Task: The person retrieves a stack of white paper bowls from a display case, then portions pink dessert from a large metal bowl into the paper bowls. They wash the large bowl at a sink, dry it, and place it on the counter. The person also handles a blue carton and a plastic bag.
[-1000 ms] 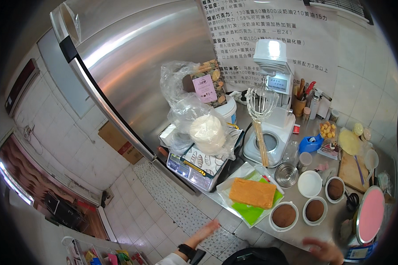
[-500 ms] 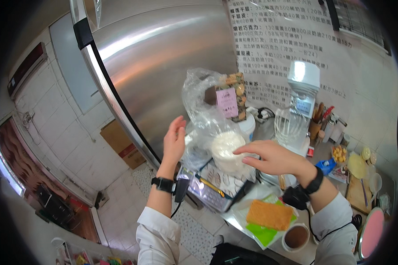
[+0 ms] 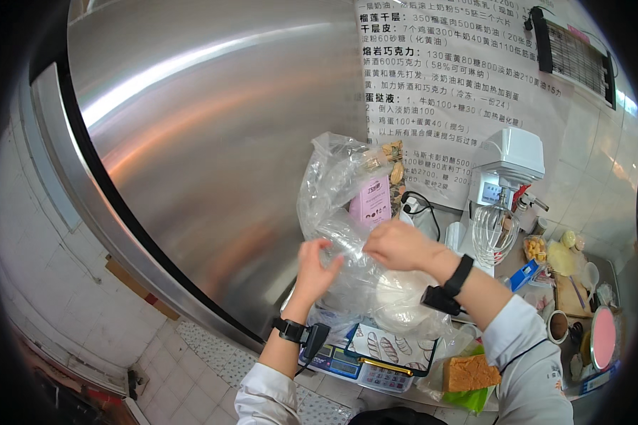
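A large clear plastic bag (image 3: 333,188) stands crumpled against the steel fridge, and its loose film drapes over a tub of white powder or cream (image 3: 398,292), whose contents I cannot make out. Pinched at the bag's film is my right hand (image 3: 404,248), fingers closed. My left hand (image 3: 313,273) is beside the bag on its left, thumb and fingers apart. Below the bag lies a dark-rimmed tray with bread-patterned paper (image 3: 390,348), on a kitchen scale (image 3: 386,379). Behind the bag is a patterned packet with a pink label (image 3: 372,202).
An orange-brown slab of cake (image 3: 471,373) rests on green wrapping at the front right. A white stand mixer (image 3: 510,159) with a whisk is at the back right. Farther right are a cup of brown contents (image 3: 557,327), a cutting board (image 3: 573,296) and a pink round lid (image 3: 602,338).
The view has shifted left and nearer the fridge. Bag film now covers the tub that was uncovered before. My right hand has gone from open above the tub to pinching the bag.
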### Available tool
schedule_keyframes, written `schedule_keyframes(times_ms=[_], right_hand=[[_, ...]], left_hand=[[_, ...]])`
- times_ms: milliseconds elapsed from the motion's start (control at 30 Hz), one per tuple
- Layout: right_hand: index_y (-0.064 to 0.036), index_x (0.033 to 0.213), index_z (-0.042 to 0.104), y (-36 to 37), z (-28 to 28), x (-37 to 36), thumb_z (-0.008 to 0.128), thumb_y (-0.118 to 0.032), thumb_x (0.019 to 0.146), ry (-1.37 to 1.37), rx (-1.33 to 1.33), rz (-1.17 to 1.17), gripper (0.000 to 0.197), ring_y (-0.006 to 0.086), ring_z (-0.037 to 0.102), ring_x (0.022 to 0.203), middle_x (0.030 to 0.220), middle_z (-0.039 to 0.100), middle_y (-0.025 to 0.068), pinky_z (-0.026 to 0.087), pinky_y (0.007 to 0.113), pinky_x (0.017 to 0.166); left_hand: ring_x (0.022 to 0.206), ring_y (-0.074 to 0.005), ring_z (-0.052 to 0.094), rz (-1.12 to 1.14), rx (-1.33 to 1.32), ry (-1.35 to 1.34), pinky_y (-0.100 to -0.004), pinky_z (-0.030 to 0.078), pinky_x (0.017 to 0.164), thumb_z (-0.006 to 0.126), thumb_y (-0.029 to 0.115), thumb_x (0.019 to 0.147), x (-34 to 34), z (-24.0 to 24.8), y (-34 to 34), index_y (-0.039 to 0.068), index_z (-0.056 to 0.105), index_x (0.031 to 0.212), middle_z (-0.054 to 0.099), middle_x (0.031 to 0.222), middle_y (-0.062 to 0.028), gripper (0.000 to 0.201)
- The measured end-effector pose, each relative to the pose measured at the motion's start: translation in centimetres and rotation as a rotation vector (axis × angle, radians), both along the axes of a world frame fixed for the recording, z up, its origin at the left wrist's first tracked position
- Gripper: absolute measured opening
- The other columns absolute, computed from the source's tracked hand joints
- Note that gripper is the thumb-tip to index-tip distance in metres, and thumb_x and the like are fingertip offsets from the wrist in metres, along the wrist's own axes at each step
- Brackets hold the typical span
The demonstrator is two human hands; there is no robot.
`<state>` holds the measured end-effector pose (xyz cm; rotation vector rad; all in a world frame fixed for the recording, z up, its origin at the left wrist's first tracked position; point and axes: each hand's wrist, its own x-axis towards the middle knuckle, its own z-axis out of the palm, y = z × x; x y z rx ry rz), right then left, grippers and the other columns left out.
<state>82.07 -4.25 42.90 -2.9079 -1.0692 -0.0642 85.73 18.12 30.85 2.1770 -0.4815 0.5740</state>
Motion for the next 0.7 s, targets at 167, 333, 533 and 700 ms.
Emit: schedule_keyframes(times_ms=[167, 333, 533, 700], right_hand=[[-0.0048, 0.128, 0.046, 2.8, 5.5, 2.7, 0.065, -0.021, 0.080, -0.772, 0.543, 0.148, 0.054, 0.0334, 0.059, 0.098, 0.093, 0.064, 0.0142, 0.045, 0.040, 0.089], [-0.0034, 0.119, 0.052, 5.3, 5.5, 5.3, 0.065, -0.020, 0.082, -0.259, 0.294, -0.119, 0.043, 0.0318, 0.059, 0.094, 0.085, 0.063, 0.0143, 0.046, 0.040, 0.084], [-0.0016, 0.090, 0.058, 4.7, 7.8, 1.7, 0.061, -0.021, 0.084, -0.179, 0.867, 0.324, 0.020, 0.0291, 0.056, 0.081, 0.082, 0.058, 0.0150, 0.045, 0.040, 0.073], [-0.0029, 0.091, 0.059, -1.7, 8.1, -4.7, 0.054, -0.013, 0.087, 0.215, 0.829, 0.387, 0.012, 0.0242, 0.054, 0.093, 0.101, 0.055, 0.0101, 0.044, 0.034, 0.077]], left_hand=[[0.124, -0.0302, 0.036, 0.302, -0.249, 0.186, -0.0431, 0.024, 0.107, 0.063, 0.041, 0.085, 1.8, 0.9, -1.9, 0.008, 0.020, 0.144, 0.036, 0.137, -0.0147, 0.079], [0.118, -0.0236, 0.045, -0.486, -1.344, 0.547, -0.0458, 0.034, 0.100, 0.059, 0.029, 0.087, 3.3, 3.6, -1.8, 0.008, 0.034, 0.138, 0.046, 0.131, -0.0078, 0.061], [0.103, -0.0167, 0.055, -0.419, -1.355, 0.208, -0.0304, 0.044, 0.087, 0.050, 0.009, 0.090, 4.7, 9.5, -1.7, 0.006, 0.052, 0.116, 0.058, 0.110, -0.0048, 0.026], [0.080, -0.0183, 0.053, -0.400, -0.472, -0.316, -0.0360, 0.047, 0.092, 0.057, 0.002, 0.081, 0.7, 12.2, -2.3, 0.005, 0.048, 0.084, 0.053, 0.082, -0.0039, 0.010]])
